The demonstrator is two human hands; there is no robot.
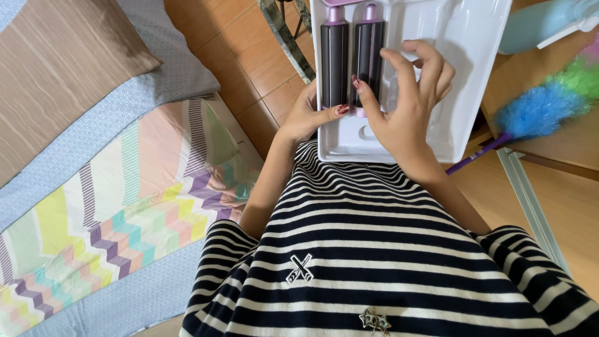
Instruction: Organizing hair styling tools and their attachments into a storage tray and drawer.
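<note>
White moulded plastic forms the tray, which rests against the person's lap at the edge of the black-and-white striped dress. 2 dark cylindrical barrels with lilac ends lie side by side in slots on the tray's left part, touching or nearly touching each other. The left hand grips the tray's left rim from outside, its thumb with a red nail pressed over the edge just below the left barrel; the fingers are hidden under the tray, so it is clamped on the rim. The right hand lies inside the tray, just right of the barrels, thumb touching the foot of the right barrel and fingers spread loosely over an empty recess, closed on nothing. Right of the tray, a blue and green feather duster with a purple handle lies on a wooden desk. Left of the tray, beyond a strip of orange tiled floor, a bed carries a zigzag-patterned sheet.
</note>
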